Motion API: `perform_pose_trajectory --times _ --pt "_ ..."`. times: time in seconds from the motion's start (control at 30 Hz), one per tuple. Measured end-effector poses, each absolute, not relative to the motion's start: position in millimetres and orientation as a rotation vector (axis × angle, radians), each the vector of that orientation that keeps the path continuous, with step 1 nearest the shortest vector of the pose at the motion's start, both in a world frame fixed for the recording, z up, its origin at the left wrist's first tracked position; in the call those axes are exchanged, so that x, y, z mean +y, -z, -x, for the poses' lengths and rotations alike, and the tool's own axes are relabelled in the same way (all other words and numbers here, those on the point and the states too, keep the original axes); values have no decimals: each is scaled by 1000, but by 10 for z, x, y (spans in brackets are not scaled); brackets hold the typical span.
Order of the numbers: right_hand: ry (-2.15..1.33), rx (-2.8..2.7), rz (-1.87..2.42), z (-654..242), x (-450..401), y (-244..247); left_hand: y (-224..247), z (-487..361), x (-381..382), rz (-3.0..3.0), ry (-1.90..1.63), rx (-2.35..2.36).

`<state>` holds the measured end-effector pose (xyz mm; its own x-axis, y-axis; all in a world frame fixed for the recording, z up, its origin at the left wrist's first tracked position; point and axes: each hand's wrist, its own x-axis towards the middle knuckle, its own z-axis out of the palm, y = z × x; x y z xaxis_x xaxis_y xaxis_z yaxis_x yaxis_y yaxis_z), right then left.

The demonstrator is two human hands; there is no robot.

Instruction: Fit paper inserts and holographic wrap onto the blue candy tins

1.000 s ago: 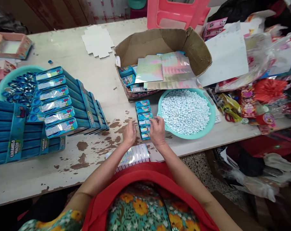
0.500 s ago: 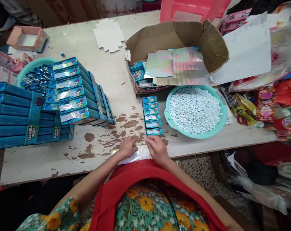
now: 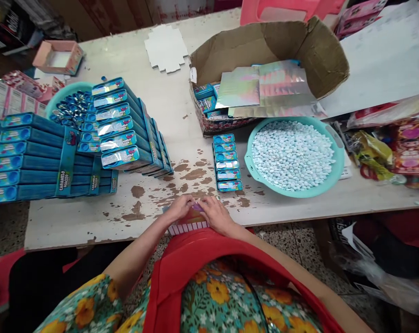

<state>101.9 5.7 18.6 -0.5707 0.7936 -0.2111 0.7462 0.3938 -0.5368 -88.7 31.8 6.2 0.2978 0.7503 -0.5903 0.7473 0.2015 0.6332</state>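
My left hand [image 3: 179, 207] and my right hand [image 3: 217, 215] meet at the table's front edge, fingers closed and fingertips almost touching. Between them they pinch a shiny holographic sheet [image 3: 197, 206], which glints purple at the fingertips. Nearer my body, its lower part shows a row of pale strips [image 3: 188, 227]; whether these are stickers I cannot tell. My forearms and red apron hide some of it. Just beyond my right hand, several small blue candy boxes [image 3: 228, 164] stand in a neat column.
Right of the column is a teal basin [image 3: 250, 162] of pale blue candies [image 3: 292, 155]. Behind it, a cardboard box [image 3: 265, 44] holds blue boxes and silvery sheets [image 3: 282, 85]. Stacks of blue boxes [image 3: 126, 122] fill the left, beside a bowl of blue-wrapped pieces [image 3: 72, 108].
My hands have come together, the left moving up off the sheet toward the right. The sheet's striped part now faces up near my body. The view has shifted slightly left.
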Motion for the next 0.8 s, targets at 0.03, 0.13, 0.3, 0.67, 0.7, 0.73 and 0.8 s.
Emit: perform_pose_trajectory --times 0.03,0.13,0.3,0.67,0.7,0.73,0.8 --pt "-917 -2591 1403 -1012 51 -181 -58 872 307 -1530 4 1440" --pt "-896 -2630 1363 -1069 21 -161 -43 855 280 -1516 26 1488" --pt "-984 -2605 1286 -1166 18 -161 46 873 296 -1505 -1 1527" --pt "-1262 -1901 1500 -1320 395 -623 -445 606 435 -1245 -414 1137" --pt "-1261 -1836 1529 -1339 456 -652 -492 559 475 -1172 -371 1059" --pt "-1242 -1776 1571 -1356 518 -668 -525 515 529 -1129 -328 1029" --pt "-1150 -1679 1667 -1381 647 -662 -569 440 689 -1127 -294 1061"
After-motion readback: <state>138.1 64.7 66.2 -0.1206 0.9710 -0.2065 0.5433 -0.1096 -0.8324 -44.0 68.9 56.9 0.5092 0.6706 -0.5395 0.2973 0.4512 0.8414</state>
